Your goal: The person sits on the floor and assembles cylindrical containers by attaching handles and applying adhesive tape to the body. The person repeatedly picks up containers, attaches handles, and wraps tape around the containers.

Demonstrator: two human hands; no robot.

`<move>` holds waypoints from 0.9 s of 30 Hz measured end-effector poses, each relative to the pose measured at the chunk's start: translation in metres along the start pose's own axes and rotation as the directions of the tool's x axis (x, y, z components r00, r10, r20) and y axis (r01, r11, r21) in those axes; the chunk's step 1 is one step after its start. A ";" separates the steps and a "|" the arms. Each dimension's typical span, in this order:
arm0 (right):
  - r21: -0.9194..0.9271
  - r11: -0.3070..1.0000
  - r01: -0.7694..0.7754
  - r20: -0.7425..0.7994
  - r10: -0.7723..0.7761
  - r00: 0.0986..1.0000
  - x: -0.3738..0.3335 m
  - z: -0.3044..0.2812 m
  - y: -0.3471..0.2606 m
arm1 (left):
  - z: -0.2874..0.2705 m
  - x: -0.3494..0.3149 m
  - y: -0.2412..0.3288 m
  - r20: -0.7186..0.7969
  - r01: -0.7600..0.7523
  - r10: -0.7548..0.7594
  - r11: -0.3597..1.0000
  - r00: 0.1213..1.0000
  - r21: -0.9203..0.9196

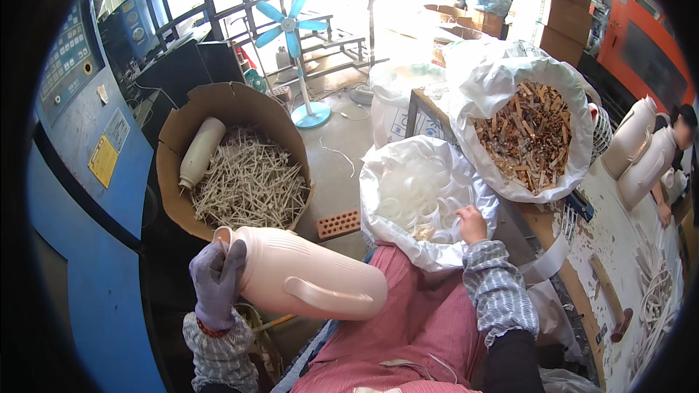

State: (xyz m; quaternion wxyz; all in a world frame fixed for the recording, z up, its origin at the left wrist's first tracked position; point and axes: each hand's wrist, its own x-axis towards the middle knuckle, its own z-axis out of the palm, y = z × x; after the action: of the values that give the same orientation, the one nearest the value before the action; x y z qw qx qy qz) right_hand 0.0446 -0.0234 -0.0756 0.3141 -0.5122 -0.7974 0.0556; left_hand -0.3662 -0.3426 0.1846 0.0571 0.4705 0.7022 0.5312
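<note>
A pale pink plastic jug body [313,276] with a side handle lies on its side above my lap, its base toward the right. My left hand [217,280], in a grey-lilac glove, is closed on the rim at its mouth end. Over the near right edge of a white woven bag [375,225] is my bare right hand [473,225], fingers curled in. What these fingers hold, if anything, is too small to make out. Inside that bag lie many translucent plastic rings and strips [419,193].
A cardboard drum [175,196] at left holds thin pale plastic sticks and a pale bottle-shaped piece [202,151]. Another white bag [466,153] contains brown scraps. At right, similar jugs [648,164] stand on a worktable [582,247] near another person. A blue fan [312,113] stands beyond.
</note>
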 end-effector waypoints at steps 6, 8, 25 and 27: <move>0.404 0.884 -0.235 0.163 0.184 0.969 -0.001 -0.050 -0.016 | -0.005 0.021 0.020 0.312 -0.450 0.389 0.880 0.867 0.151; 0.527 0.780 -0.339 0.237 0.248 0.939 -0.011 -0.062 -0.031 | 0.001 0.025 0.032 0.359 -0.428 0.371 0.899 0.856 0.092; 0.896 0.146 -0.420 0.404 0.123 0.906 -0.056 -0.100 -0.153 | -0.001 0.071 0.077 -0.056 -0.645 0.644 0.764 0.763 0.000; 0.896 0.087 -0.435 0.413 0.192 0.890 -0.073 -0.122 -0.140 | 0.005 0.091 0.078 -0.235 -0.725 0.711 0.688 0.662 0.040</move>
State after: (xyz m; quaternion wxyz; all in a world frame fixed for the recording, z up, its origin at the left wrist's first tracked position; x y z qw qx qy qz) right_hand 0.0233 -0.1796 0.0471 0.4704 -0.3387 -0.4672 0.6676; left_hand -0.3668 -0.2742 0.2833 -0.2258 0.6418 0.4459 0.5816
